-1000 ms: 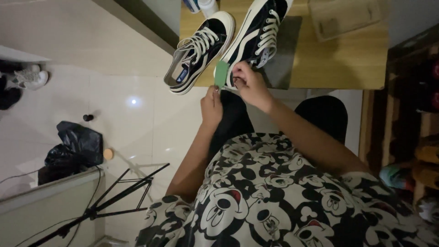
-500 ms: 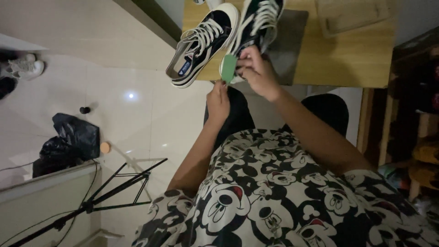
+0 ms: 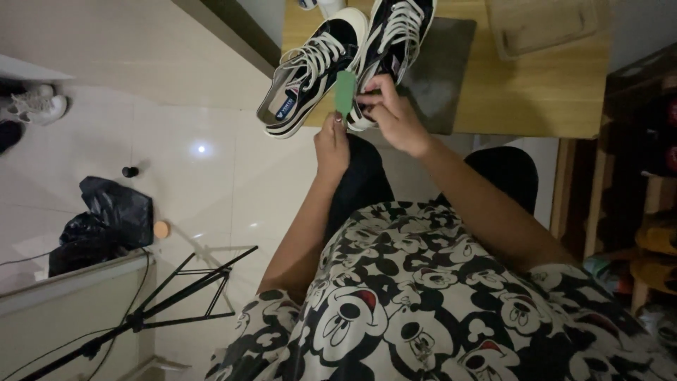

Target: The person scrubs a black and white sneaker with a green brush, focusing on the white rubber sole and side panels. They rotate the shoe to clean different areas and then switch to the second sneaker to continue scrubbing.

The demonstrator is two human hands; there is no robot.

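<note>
Two black sneakers with white laces lie on a wooden table: the left sneaker overhangs the table edge, the right sneaker rests on a grey mat. Between my hands is a small green flat piece, held upright. My right hand pinches its upper part, close to the right sneaker's heel. My left hand grips its lower end from below.
A clear plastic tray sits at the table's far right. On the tiled floor to the left are a black bag, a small round wooden object, a folding black stand and white shoes. A shoe rack stands right.
The view has shifted, putting the table and shoes slightly higher. Both hands stay on the green piece, which now stands more upright between them.
</note>
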